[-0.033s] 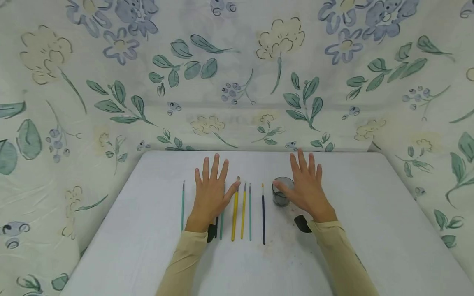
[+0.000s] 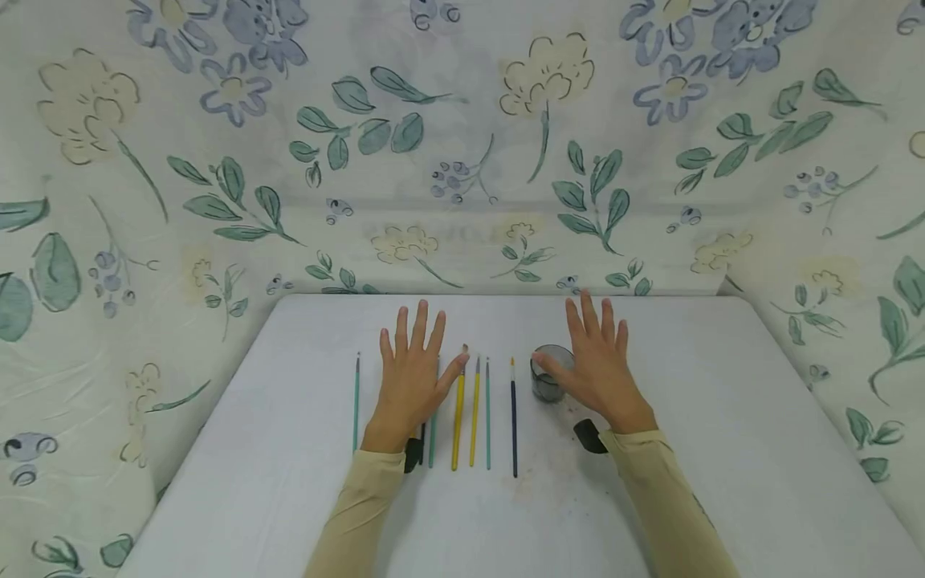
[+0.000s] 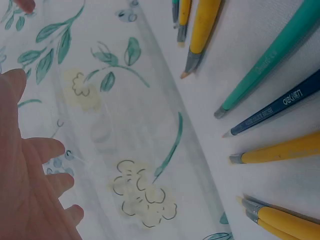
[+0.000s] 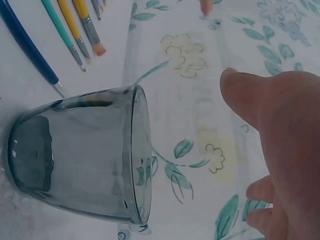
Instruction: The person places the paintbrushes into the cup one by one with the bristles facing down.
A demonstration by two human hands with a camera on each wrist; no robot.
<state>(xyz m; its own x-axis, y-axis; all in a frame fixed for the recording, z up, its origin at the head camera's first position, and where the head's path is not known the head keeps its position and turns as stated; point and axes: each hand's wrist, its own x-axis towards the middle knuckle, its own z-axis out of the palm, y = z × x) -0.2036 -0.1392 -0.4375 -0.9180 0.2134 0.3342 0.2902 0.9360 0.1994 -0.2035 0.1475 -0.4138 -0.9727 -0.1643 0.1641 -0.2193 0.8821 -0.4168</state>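
Observation:
My left hand [image 2: 412, 373] is held above the row of paintbrushes, fingers spread and straight, hiding some of them in the head view. Beside it lie a thick yellow paintbrush [image 2: 458, 421], a thin yellow paintbrush [image 2: 474, 421], a teal paintbrush [image 2: 488, 425] and a navy paintbrush [image 2: 514, 425]. Another teal paintbrush [image 2: 356, 401] lies to its left. My right hand [image 2: 600, 369], also spread, hovers by a clear glass [image 4: 85, 155] with some liquid at the bottom. Its thumb overlaps the glass in the head view, but the right wrist view shows them apart. Neither hand holds anything.
Everything lies on a white table [image 2: 723, 417], its back edge meeting a floral-printed cloth backdrop [image 2: 462, 120]. Small faint specks mark the surface near the glass. A dark wrist camera [image 2: 591, 437] sits under the right wrist, another [image 2: 413, 455] at the left.

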